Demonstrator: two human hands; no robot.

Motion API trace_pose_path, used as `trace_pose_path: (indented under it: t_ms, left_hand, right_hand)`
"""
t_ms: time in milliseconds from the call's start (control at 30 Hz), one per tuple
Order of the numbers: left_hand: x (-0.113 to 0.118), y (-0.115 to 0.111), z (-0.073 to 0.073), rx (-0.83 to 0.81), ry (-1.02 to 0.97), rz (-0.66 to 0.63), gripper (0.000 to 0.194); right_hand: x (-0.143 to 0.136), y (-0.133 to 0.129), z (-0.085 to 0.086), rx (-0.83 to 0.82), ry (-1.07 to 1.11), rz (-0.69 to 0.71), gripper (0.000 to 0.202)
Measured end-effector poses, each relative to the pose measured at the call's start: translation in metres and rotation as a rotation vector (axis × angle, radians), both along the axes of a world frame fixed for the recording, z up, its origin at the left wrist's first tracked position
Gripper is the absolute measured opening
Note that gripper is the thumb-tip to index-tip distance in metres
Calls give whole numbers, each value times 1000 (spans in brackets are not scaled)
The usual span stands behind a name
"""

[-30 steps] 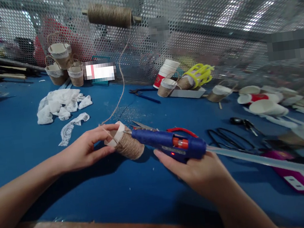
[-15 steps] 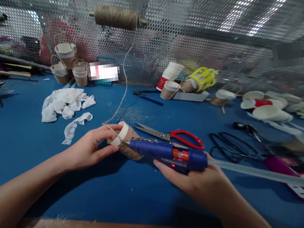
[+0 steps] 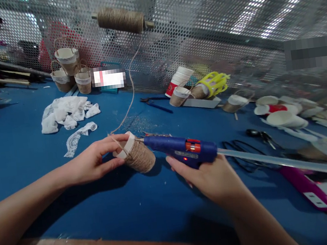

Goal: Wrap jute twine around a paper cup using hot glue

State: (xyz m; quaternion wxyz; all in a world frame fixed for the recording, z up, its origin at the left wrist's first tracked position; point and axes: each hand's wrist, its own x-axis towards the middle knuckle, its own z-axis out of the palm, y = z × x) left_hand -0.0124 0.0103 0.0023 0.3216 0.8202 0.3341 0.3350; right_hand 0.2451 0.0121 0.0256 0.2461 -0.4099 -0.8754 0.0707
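Note:
My left hand grips the rim of a paper cup wrapped in brown twine, its white rim band bare. The cup is tilted, with its mouth toward my left fingers. In my right hand is a blue glue gun, its red light lit and a long clear glue stick out of its back. The nozzle is at the cup's far side, near the rim; whether it touches cannot be made out. A strand of twine runs from the cup up to a spool. Scissors lie mostly hidden behind the glue gun.
White lace and a loose lace strip lie left. Behind them stand finished cup baskets. Pliers, stacked paper cups and a yellow holder are farther back. At right are more cups, black cable and a purple power strip.
The glue gun's nozzle has moved up, from the cup's near side to its far side, uncovering the twine wrapping. The gun now covers most of the scissors. My left hand keeps its hold.

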Motion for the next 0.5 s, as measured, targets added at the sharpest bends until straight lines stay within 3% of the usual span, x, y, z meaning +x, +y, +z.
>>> trace_pose_path:
  t_ms: [233, 500]
  left_hand:
    - [-1, 1, -1, -3, 5, -2, 9]
    - [1, 1, 0, -10, -51, 11, 9]
  right_hand:
    - [-11, -2, 11, -327, 153, -178, 28]
    - [-14, 17, 5, -668, 494, -272, 26]
